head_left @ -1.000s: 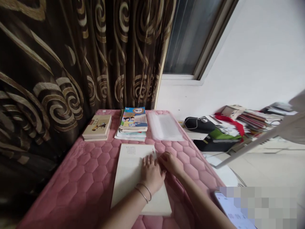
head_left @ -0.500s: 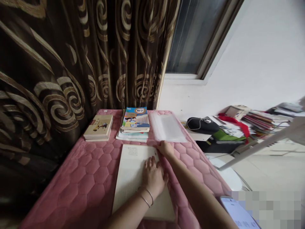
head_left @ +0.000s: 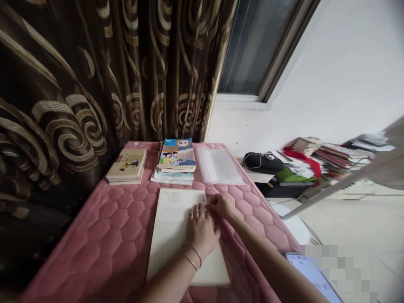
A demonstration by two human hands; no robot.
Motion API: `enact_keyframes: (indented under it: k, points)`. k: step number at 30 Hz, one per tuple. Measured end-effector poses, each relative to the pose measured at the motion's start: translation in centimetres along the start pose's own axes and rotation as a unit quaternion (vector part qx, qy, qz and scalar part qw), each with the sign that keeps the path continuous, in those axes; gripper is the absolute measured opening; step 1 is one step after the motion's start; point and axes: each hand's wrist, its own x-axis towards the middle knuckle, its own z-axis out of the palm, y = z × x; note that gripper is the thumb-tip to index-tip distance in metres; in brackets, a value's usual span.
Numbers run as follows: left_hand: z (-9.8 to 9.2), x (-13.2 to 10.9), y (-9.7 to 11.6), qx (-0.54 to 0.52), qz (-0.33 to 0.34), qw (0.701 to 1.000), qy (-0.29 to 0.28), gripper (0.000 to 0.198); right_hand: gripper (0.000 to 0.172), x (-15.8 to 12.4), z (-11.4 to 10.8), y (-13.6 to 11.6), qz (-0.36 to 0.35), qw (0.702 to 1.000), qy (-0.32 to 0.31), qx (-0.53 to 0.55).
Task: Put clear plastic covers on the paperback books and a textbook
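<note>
A book (head_left: pixel 172 235) with pale pages lies on the pink quilted cover in front of me, a small block of print near its top. My left hand (head_left: pixel 202 231), with a thin bracelet at the wrist, rests flat on the right part of the page, fingers stretched out. At the book's upper right edge, my right hand (head_left: pixel 221 207) has its fingertips pinched together, close to the left fingertips. Whatever lies between those fingertips is too small to make out. Beyond the book, a stack of clear plastic sheets (head_left: pixel 221 166) lies flat.
Behind the book are a pile of beige books (head_left: pixel 128 166) and a stack of textbooks (head_left: pixel 177 153) with a blue cover on top. A patterned curtain (head_left: pixel 126 75) hangs at the left. On the right are a phone (head_left: pixel 312 275), a lamp arm (head_left: pixel 328 191) and piled papers (head_left: pixel 298 166).
My right hand has slid down slightly from the book's top right corner along its right edge, fingers now pinched. My left hand stays flat on the page. The view has shifted slightly.
</note>
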Motion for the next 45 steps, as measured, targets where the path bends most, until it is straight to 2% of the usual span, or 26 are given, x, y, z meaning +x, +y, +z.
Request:
enact_keyframes:
  k: [9, 14, 19, 22, 26, 28, 30, 32, 35, 37, 40, 42, 45]
  points:
    - [-0.8, -0.1, 0.1, 0.0, 0.007, 1.0, -0.009, 0.054, 0.032, 4.2, -0.3, -1.6, 0.059, 0.998, 0.022, -0.002]
    - [-0.8, -0.1, 0.1, 0.009, 0.01, 1.0, -0.004, 0.055, 0.032, 4.7, 0.4, -1.8, 0.048, 0.998, 0.047, 0.003]
    - [0.1, 0.1, -0.2, 0.008, 0.013, 1.0, 0.002, 0.055, 0.022, 2.3, 1.2, -1.4, -0.012, 0.996, 0.09, 0.005]
    - [0.3, 0.2, -0.2, 0.005, 0.007, 1.0, -0.007, 0.059, 0.02, -0.1, 1.5, -0.7, -0.063, 0.994, 0.087, 0.014]
    - [-0.5, 0.2, 0.1, 0.015, 0.016, 0.999, -0.041, 0.074, 0.026, -3.2, 1.6, 0.3, -0.18, 0.981, 0.06, 0.044]
    - [-1.2, 0.2, -0.2, 0.021, 0.023, 0.997, -0.067, 0.084, 0.03, -4.2, 1.5, 0.6, -0.188, 0.98, 0.057, 0.041]
    - [-2.2, 0.1, -1.2, 0.021, 0.024, 0.995, -0.094, 0.089, 0.032, -4.8, 1.2, 0.7, -0.16, 0.985, 0.062, 0.021]
    - [-3.2, -0.1, -3.2, 0.026, 0.02, 0.993, -0.112, 0.088, 0.036, -5.1, 1.0, 0.5, -0.141, 0.988, 0.065, 0.01]
    - [-4.8, -1.0, -7.4, 0.059, -0.001, 0.994, -0.094, 0.082, 0.04, -5.2, 0.7, 0.1, -0.131, 0.989, 0.059, 0.016]
    - [-5.8, -1.7, -10.3, 0.083, -0.041, 0.991, -0.094, 0.074, 0.041, -5.1, 0.7, 0.0, -0.129, 0.99, 0.052, 0.017]
    - [-7.0, -2.8, -13.3, 0.1, -0.058, 0.989, -0.096, 0.064, 0.041, -5.0, 0.7, 0.0, -0.126, 0.991, 0.046, 0.012]
    - [-7.5, -3.6, -13.9, 0.117, -0.076, 0.987, -0.084, 0.061, 0.039, -4.8, 0.7, 0.1, -0.126, 0.991, 0.043, 0.004]
    - [-7.5, -5.4, -12.6, 0.151, -0.087, 0.984, -0.034, 0.057, 0.037, -4.5, 0.3, -0.1, -0.128, 0.991, 0.027, -0.014]
